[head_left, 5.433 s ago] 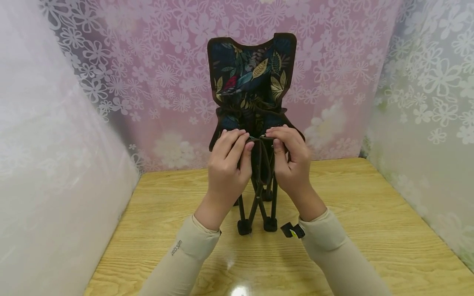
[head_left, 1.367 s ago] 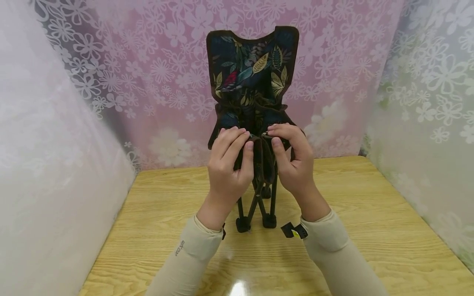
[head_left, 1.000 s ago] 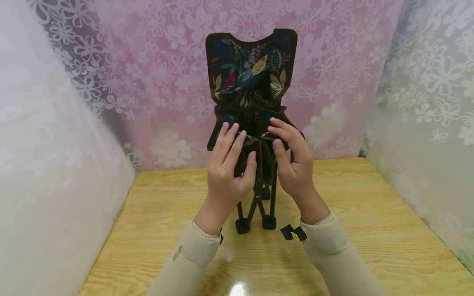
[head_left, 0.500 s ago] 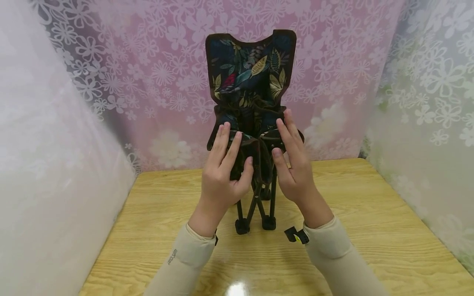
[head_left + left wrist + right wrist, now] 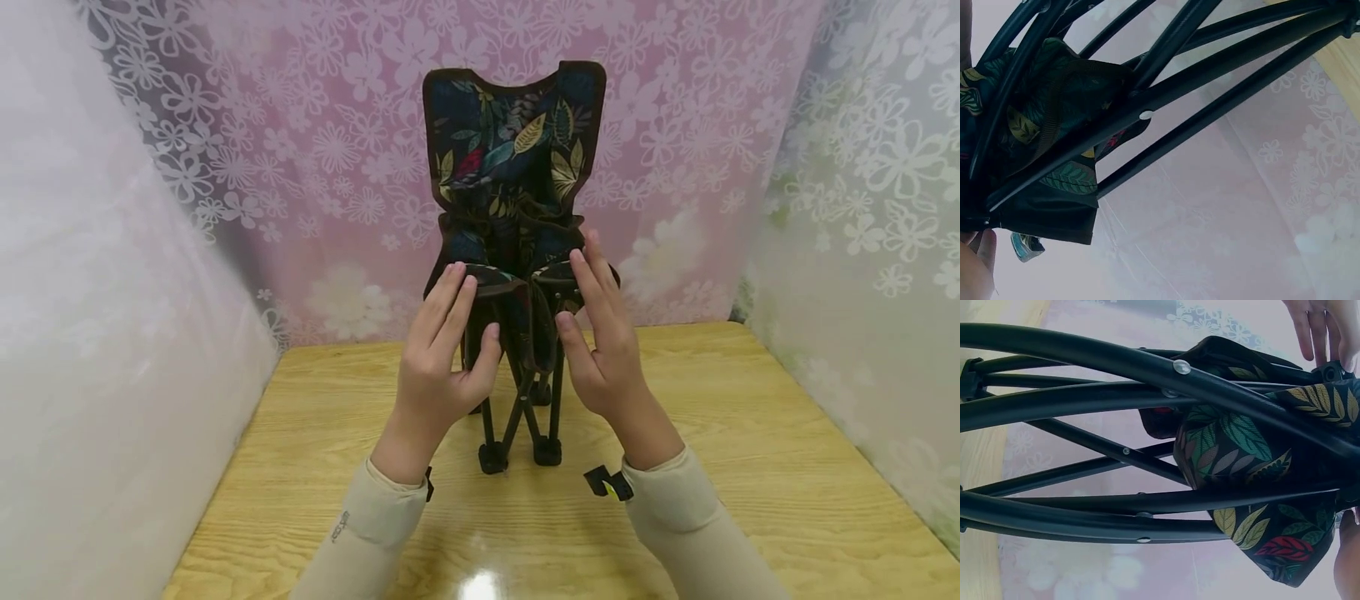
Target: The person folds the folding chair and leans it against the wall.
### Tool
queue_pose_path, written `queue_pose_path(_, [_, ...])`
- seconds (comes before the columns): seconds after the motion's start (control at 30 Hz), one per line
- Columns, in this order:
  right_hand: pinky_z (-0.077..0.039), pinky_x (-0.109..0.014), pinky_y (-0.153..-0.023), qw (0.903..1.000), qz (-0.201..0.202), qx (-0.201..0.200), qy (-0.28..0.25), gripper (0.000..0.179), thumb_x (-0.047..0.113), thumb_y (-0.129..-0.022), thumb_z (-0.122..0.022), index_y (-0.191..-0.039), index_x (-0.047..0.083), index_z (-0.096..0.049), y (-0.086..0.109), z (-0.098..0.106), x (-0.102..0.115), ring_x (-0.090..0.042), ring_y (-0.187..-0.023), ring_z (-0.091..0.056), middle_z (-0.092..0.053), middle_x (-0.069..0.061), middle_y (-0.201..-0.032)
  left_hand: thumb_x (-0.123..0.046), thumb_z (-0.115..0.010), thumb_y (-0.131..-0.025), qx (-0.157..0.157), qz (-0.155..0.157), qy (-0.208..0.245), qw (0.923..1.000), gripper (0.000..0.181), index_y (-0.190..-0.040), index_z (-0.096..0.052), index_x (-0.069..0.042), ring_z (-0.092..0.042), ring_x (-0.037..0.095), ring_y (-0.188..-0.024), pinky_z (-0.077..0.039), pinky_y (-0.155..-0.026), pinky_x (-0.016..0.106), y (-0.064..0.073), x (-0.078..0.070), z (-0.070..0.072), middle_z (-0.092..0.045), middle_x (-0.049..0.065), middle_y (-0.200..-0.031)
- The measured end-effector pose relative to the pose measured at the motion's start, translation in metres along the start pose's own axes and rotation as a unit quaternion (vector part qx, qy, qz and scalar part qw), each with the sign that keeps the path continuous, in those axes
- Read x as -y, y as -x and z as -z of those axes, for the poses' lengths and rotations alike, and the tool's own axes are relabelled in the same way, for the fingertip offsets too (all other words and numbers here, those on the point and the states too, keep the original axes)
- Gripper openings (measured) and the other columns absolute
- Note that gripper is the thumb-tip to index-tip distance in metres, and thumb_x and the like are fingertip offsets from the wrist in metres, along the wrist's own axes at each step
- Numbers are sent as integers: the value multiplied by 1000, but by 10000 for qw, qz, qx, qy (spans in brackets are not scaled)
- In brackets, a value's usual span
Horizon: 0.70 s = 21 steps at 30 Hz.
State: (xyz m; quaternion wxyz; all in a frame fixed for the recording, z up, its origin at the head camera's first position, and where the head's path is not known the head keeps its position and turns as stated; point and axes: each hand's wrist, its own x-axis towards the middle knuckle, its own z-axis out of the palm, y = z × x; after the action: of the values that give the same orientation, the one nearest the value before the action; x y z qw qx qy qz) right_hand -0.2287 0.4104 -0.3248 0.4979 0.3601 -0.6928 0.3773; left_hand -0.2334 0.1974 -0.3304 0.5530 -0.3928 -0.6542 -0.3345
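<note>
A small folding chair (image 5: 517, 142) with dark leaf-print fabric and brown edging stands partly folded on the table. Its crossed black legs (image 5: 522, 400) also show in the left wrist view as dark tubes (image 5: 1197, 62). My left hand (image 5: 435, 358) lies by the left front corner of the seat, fingers straight and thumb spread. At the right front corner, my right hand (image 5: 611, 350) has straight fingers against or just above the seat edge (image 5: 552, 275); contact is hard to tell. Both palms face the chair. In the right wrist view, the printed fabric (image 5: 1235, 437) hangs between the tubes.
The wood-grain table (image 5: 300, 467) extends around the chair's feet. Behind it hangs a pink floral curtain (image 5: 330, 167). White sheeting (image 5: 135, 333) borders the left side and a pale floral sheet (image 5: 862, 250) the right. A black strap (image 5: 607, 482) sticks out at the right wrist.
Earlier both hands gripped the front seat corners. Their fingers have since straightened off the fabric, and the hands have moved apart and slightly back. The chair stays in the same place.
</note>
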Motion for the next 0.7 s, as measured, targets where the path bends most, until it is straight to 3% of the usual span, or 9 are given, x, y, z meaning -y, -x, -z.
queue_pose_path(0.27, [-27,-52,-132,9999,8,-170,-23,59,33,-112,-53,-157,-4,-46,11,3,-1,-36,-160,-34,-38,-22,-169,-9,-72,-98,-110,-28,-69,9999,48,-140,-63,11,-65,40,-132,-56,-110,46,7,-1,8,-64,31,-143])
queue_pose_path(0.53, [-28,-48,-132,9997,147,-218,-2,57,28,-111,-55,-157,-4,-46,17,4,-3,-34,-159,-36,-39,-19,-169,-3,-71,-97,-132,81,-12,9999,40,-134,-67,12,-71,39,-121,-61,-102,45,16,0,11,-67,29,-138])
queue_pose_path(0.7, [-29,-46,-132,9996,161,-245,-29,54,24,-111,-55,-157,-3,-47,19,5,-3,-32,-159,-37,-40,-19,-168,-2,-72,-97,-80,-13,-61,9999,37,-131,-70,10,-71,40,-118,-62,-99,46,21,2,11,-70,28,-133])
